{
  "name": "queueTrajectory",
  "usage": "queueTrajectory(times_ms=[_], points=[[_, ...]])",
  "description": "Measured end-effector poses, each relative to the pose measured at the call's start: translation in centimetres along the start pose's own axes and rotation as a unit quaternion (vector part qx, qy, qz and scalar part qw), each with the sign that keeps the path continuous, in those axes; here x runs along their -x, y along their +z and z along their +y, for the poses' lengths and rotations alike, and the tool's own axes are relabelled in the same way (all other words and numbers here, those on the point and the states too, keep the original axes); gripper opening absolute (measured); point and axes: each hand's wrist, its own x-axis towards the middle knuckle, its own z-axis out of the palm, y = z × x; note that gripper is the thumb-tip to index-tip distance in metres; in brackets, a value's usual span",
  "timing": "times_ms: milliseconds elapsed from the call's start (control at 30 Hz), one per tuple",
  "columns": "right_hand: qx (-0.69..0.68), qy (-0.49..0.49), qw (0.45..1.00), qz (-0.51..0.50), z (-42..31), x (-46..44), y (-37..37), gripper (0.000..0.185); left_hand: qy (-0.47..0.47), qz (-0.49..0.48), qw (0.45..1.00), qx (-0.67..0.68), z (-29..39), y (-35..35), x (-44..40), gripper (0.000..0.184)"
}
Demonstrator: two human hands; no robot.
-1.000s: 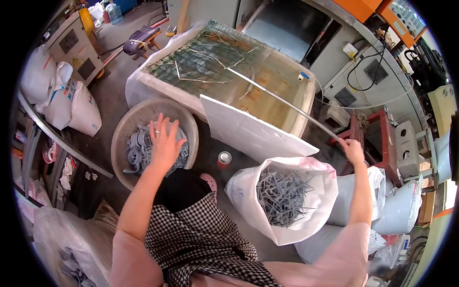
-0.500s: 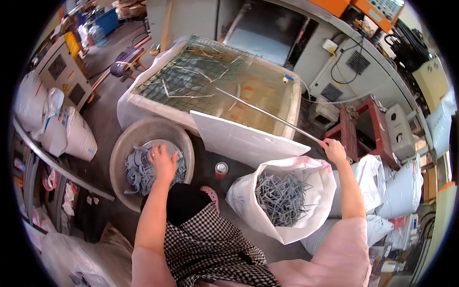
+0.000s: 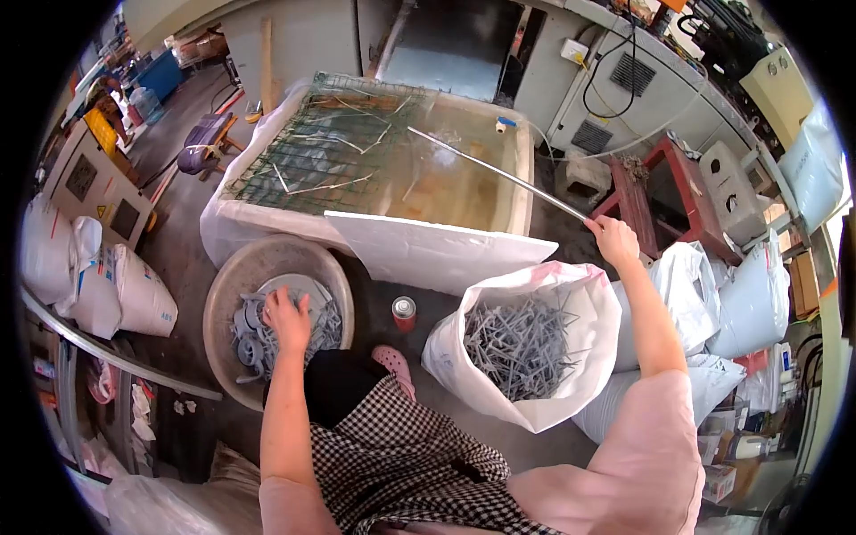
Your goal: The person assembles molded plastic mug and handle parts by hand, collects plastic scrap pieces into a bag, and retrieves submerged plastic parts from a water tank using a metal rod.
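My right hand is closed around the near end of a thin metal rod. The rod slants away over the water of a pale tub, its far tip beside a whitish, disturbed patch. My left hand, fingers spread, rests over a round basin. Grey plastic pieces and a round grey disc-like piece lie in the basin under and around the fingers. Whether the fingertips pinch any piece is hidden.
A white sack of thin grey plastic pieces stands front right. Between sack and basin is a red can. A white board leans against the tub; green netting covers its left part. A red stand is right.
The rod's tip has moved right and farther across the tub, and a whitish patch now shows in the water. My left hand stays over the basin. The view has shifted slightly.
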Motion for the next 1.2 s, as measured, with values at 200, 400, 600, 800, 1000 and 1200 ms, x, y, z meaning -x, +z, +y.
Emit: queueTrajectory(times_ms=[200, 400, 600, 800, 1000, 1200], points=[[0.010, 0.031, 0.999, -0.008, 0.6, 0.0, -1.6, 0.039, -0.002, 0.008, 1.000, -0.007, 0.2, 0.0, 0.0, 0.045], [0.068, 0.036, 0.996, -0.033, 4.1, 0.4, -6.9, 0.038, -0.013, -0.008, 1.000, 0.001, -0.4, 0.1, -0.1, 0.042], [0.123, 0.044, 0.991, -0.034, 5.1, 0.7, -12.6, 0.034, -0.013, -0.042, 0.999, -0.002, 0.4, 0.2, -0.1, 0.041], [0.074, 0.047, 0.991, -0.099, 6.2, -1.2, -16.0, 0.033, -0.005, -0.042, 0.999, -0.010, 0.5, 0.0, 0.0, 0.040], [0.021, -0.001, 0.984, -0.179, 6.5, -3.5, -13.1, 0.035, 0.003, -0.049, 0.999, 0.005, 0.3, 0.2, 0.0, 0.039], [0.034, -0.010, 0.983, -0.178, 4.5, -4.7, -12.4, 0.035, 0.038, -0.004, 0.999, -0.008, 0.0, 0.8, 0.1, 0.040]])
